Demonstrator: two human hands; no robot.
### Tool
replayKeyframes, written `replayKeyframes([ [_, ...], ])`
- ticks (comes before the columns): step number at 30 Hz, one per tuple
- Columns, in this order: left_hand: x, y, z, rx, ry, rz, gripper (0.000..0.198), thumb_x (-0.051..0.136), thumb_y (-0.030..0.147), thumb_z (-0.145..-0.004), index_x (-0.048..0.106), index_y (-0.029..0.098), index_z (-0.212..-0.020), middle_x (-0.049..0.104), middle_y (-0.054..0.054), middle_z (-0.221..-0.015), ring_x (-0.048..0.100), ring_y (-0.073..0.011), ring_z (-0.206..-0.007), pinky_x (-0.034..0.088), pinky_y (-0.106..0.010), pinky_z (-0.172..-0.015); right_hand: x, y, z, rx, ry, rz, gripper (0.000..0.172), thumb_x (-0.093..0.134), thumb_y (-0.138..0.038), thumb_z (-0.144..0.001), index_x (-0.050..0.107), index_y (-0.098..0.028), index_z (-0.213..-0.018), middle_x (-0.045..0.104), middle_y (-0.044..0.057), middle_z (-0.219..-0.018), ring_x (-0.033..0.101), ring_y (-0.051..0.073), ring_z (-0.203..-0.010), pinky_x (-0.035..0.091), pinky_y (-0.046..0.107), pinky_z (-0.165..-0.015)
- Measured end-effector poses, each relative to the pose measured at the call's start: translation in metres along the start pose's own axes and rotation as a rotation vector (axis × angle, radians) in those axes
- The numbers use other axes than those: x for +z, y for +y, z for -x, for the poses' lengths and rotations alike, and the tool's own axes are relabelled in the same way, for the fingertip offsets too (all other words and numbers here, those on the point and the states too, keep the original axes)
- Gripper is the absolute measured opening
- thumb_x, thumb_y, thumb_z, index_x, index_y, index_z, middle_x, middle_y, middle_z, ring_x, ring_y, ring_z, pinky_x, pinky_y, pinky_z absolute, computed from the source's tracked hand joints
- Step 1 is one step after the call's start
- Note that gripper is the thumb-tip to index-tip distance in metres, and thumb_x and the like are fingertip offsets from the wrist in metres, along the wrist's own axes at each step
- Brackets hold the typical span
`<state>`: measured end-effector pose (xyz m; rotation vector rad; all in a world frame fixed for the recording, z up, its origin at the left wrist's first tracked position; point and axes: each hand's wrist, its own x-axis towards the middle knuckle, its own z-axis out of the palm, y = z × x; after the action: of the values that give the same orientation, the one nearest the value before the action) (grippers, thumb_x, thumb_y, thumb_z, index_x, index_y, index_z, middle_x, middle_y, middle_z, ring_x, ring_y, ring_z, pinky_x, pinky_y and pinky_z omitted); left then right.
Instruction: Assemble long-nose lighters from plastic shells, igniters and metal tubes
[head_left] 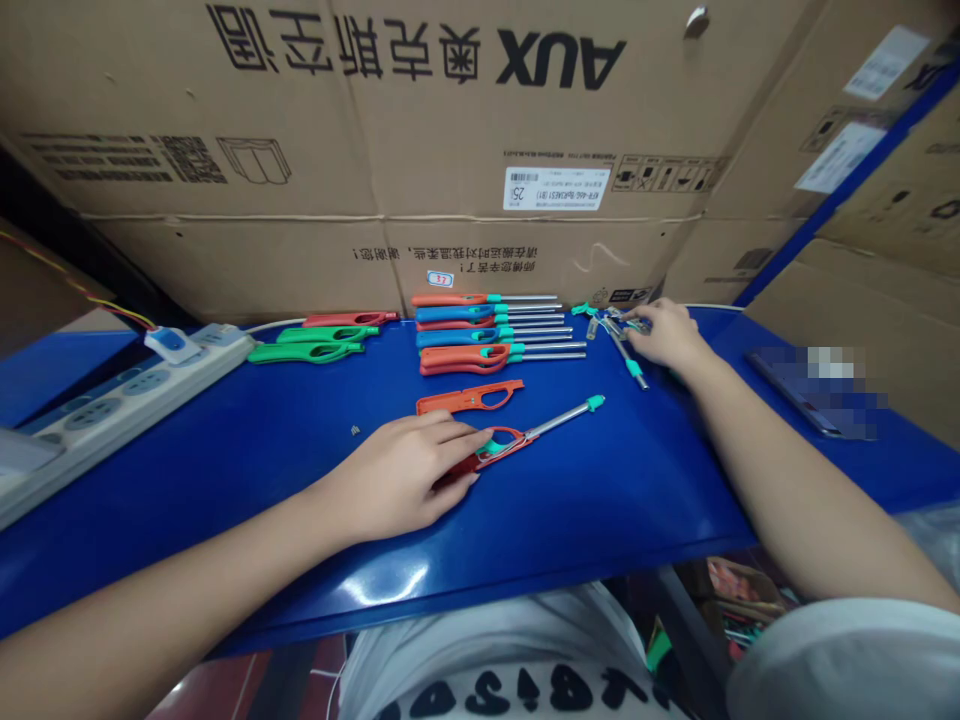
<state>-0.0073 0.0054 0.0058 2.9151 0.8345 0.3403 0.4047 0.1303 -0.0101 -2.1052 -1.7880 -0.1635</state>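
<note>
My left hand (416, 468) is closed round the handle of a red long-nosed lighter (504, 447), its side uncovered and a green trigger inside. The lighter's metal tube points right, with a green piece (595, 403) on its tip. Just behind it lies a loose orange handle shell (469, 396). At the back right, my right hand (667, 335) bends its fingers down into a small heap of parts (613, 322); what the fingertips grip is hidden. A loose metal tube with a green collar (628, 362) lies beside that hand.
Several red and blue lighters (487, 335) are stacked behind my left hand. Green and red handle shells (319, 340) lie at the back left, near tiny screws (355, 431) and a white power strip (112, 405). Cardboard (435, 120) walls the blue table (600, 520); a dark flat device (795, 395) rests right.
</note>
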Motion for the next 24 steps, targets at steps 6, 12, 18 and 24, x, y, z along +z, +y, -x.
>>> replayKeyframes([
  [6, 0.004, -0.002, -0.002, 0.020, 0.053, 0.041, 0.036, 0.052, 0.025, -0.099, 0.063, 0.020, -0.133, 0.072, -0.009, -0.122, 0.067, -0.0246, -0.111, 0.056, -0.038, -0.094, 0.014, -0.003, 0.000, 0.055, 0.046, -0.029, 0.025, 0.064, -0.040, -0.083, 0.073, -0.019, -0.094, 0.057, 0.017, -0.120, 0.045, 0.039, -0.121, 0.041, 0.056, -0.097],
  [12, 0.017, -0.009, -0.004, -0.018, 0.125, 0.182, 0.034, 0.057, 0.025, -0.099, 0.062, 0.021, -0.132, 0.073, -0.008, -0.119, 0.068, -0.0225, -0.108, 0.056, -0.036, -0.093, 0.021, -0.006, -0.005, 0.158, 0.005, -0.062, 0.013, 0.068, -0.030, -0.079, 0.069, -0.017, -0.079, 0.058, 0.017, -0.106, 0.052, 0.036, -0.111, 0.045, 0.049, -0.094],
  [18, 0.020, -0.010, -0.004, -0.022, 0.142, 0.197, 0.040, 0.059, 0.024, -0.098, 0.059, 0.020, -0.138, 0.073, -0.009, -0.112, 0.068, -0.0227, -0.105, 0.057, -0.035, -0.090, 0.011, -0.009, -0.005, 0.154, 0.085, -0.114, 0.013, 0.063, -0.030, -0.083, 0.067, -0.018, -0.081, 0.059, 0.017, -0.104, 0.052, 0.034, -0.112, 0.045, 0.048, -0.097],
  [24, 0.022, -0.011, -0.004, -0.027, 0.160, 0.179, 0.042, 0.058, 0.027, -0.099, 0.057, 0.019, -0.141, 0.071, -0.009, -0.106, 0.070, -0.0212, -0.095, 0.059, -0.033, -0.085, -0.012, -0.032, 0.006, -0.004, 0.172, -0.306, 0.015, 0.063, -0.032, -0.082, 0.067, -0.018, -0.081, 0.061, 0.013, -0.088, 0.058, 0.030, -0.094, 0.048, 0.045, -0.092],
])
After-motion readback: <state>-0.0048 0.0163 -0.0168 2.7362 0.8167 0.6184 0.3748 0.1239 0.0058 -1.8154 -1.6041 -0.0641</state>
